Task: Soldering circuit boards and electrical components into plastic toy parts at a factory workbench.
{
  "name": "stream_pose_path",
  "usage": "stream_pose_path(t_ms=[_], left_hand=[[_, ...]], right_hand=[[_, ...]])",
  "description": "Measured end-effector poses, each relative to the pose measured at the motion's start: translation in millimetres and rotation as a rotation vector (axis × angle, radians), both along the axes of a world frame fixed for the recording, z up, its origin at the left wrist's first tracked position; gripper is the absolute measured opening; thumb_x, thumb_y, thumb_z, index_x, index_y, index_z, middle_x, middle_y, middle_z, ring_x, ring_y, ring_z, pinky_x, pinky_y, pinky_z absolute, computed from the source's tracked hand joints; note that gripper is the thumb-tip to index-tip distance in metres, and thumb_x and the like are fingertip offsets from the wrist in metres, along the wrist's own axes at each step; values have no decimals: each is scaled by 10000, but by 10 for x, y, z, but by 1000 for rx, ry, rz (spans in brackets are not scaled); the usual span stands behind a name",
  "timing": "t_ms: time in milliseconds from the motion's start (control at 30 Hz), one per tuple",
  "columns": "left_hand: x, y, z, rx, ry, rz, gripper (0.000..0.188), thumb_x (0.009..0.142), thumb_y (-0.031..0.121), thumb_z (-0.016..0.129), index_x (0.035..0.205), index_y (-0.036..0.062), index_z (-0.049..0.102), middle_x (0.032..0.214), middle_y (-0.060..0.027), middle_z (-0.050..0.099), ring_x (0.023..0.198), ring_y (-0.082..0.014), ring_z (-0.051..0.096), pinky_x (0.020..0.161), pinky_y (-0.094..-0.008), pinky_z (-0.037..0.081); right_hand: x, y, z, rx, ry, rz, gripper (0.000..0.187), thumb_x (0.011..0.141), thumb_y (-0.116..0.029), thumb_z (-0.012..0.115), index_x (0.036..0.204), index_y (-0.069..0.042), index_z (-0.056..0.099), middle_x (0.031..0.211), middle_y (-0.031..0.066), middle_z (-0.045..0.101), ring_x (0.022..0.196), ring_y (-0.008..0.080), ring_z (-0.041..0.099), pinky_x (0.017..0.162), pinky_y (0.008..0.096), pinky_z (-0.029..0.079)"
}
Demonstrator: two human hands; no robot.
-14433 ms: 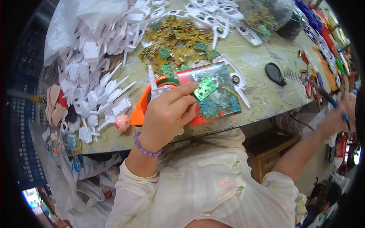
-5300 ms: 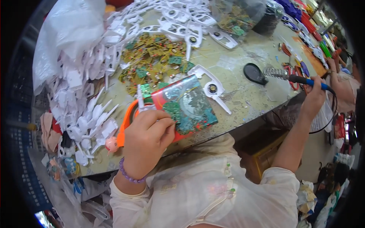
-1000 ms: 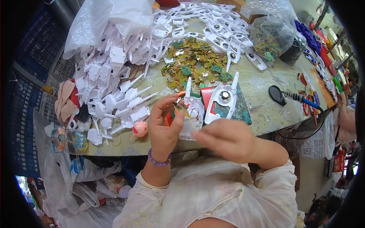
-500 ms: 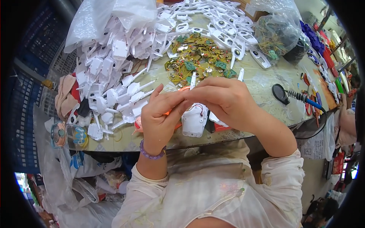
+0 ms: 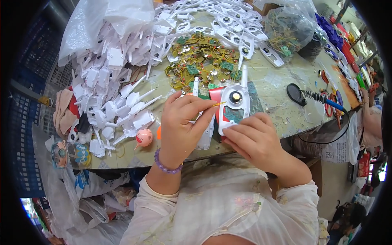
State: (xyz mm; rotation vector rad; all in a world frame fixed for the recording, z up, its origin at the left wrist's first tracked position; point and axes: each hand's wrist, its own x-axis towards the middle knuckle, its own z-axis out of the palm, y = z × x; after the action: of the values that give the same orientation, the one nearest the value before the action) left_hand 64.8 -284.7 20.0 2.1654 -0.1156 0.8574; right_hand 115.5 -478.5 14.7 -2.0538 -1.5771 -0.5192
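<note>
Pinched between the thumb and forefinger of my left hand is a thin yellow wire, held beside a white plastic housing. A round black part with a pale centre sits in that housing, and its narrow handle points away from me. My right hand grips the housing's near end, fingers curled against it; the fingertips are partly hidden. Beneath the housing shows something red. Another white housing half lies partly covered behind my left hand.
White housings are heaped at left under a plastic bag. Green circuit boards with yellow wires pile up beyond my hands. At right are a soldering iron and its stand. A pink round object sits near the front edge.
My hands, close together before, have come apart. The right hand has moved nearer to me, onto the housing's near end. The housing with the round part and the yellow wire now show.
</note>
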Motion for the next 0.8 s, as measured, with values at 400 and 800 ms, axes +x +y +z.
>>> stream_pose_path(t_ms=[400,800], left_hand=[[186,-364,128,422,123,78,34,727,120,685,731,106,654,863,9,673,825,-163,622,966,-469,308],[226,-304,128,375,214,2,25,736,121,674,743,114,651,770,-5,656,767,-188,627,1009,-527,271]], right_hand=[[57,-614,-478,812,295,-343,272,770,-1,634,1031,3,558,973,83,589,906,195,543,791,329,448],[1268,-1902,-370,1107,541,-838,263,877,-226,640,963,23,638,797,14,591,673,56,461,619,199,348]])
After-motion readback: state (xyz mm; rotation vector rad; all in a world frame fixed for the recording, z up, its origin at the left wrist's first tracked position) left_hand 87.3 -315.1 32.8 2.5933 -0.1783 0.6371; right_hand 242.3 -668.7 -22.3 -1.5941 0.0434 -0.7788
